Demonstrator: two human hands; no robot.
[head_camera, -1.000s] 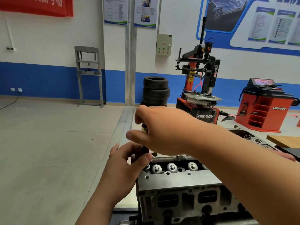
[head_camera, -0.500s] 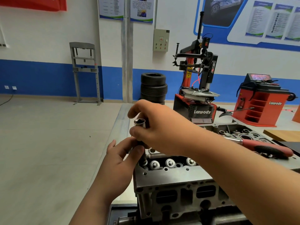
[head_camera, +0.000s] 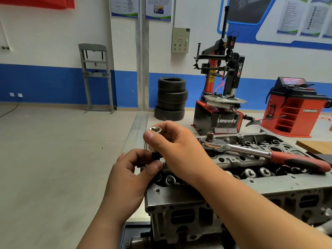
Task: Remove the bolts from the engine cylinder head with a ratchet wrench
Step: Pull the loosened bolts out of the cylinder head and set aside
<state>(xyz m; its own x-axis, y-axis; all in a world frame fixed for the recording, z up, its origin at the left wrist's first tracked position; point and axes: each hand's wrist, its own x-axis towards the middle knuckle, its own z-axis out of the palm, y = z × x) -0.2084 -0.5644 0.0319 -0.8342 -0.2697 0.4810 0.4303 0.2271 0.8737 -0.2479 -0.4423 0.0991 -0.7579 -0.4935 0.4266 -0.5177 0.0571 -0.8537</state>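
1. Right hand (head_camera: 176, 150): I record it grasping a chrome socket (head_camera: 155, 130) between thumb and curled fingers. The socket stands upright with its open hex end up, above the left end of the cylinder head (head_camera: 179, 196).
2. Left hand (head_camera: 129, 178): thumb and fingers are pinched round a dark piece (head_camera: 156, 156) directly under the socket and touching it. I cannot tell whether this piece is a bolt or part of the tooling.
3. Ratchet wrench (head_camera: 239, 150): it lies loose on the top face of the cylinder head with neither hand on it. Its chrome drive end is near the far edge with the square drive pointing up, and the red-and-black handle runs towards the right end.
4. Cylinder head: it sits directly in front of me, with the port side facing the camera. A row of valve springs (head_camera: 248, 172) shows in the trough along the near edge of its top.
5. Surroundings: a stack of tyres (head_camera: 171, 97), a tyre changer (head_camera: 221, 87) and a red wheel balancer (head_camera: 294, 108) stand on the floor beyond. A grey press frame (head_camera: 96, 78) stands against the blue-banded wall.
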